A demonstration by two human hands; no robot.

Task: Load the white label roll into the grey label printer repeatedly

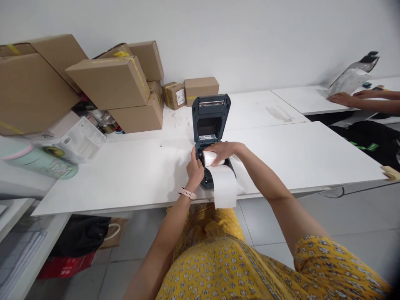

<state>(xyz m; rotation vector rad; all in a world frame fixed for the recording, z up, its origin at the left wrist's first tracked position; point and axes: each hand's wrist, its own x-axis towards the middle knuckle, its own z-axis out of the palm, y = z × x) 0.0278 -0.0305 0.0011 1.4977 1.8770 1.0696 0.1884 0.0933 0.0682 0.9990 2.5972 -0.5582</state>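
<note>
A dark blue label printer (211, 119) stands on the white table with its lid raised. Inside its body lies a roll of white label paper (209, 158), and a loose strip (225, 187) from it hangs over the table's front edge. My right hand (221, 152) is closed over the top of the roll, thumb and fingers on either side. At the printer's left side my left hand (195, 167) grips the casing beside the roll, its fingertips partly hidden. A pink watch band circles my left wrist.
Cardboard boxes (109, 83) are stacked at the back left, with two smaller ones behind the printer. A mint green bottle (40, 160) lies at the left by a white box (83, 139). Another person's hands (343, 98) rest on the far right table near a plastic-wrapped package (348, 81).
</note>
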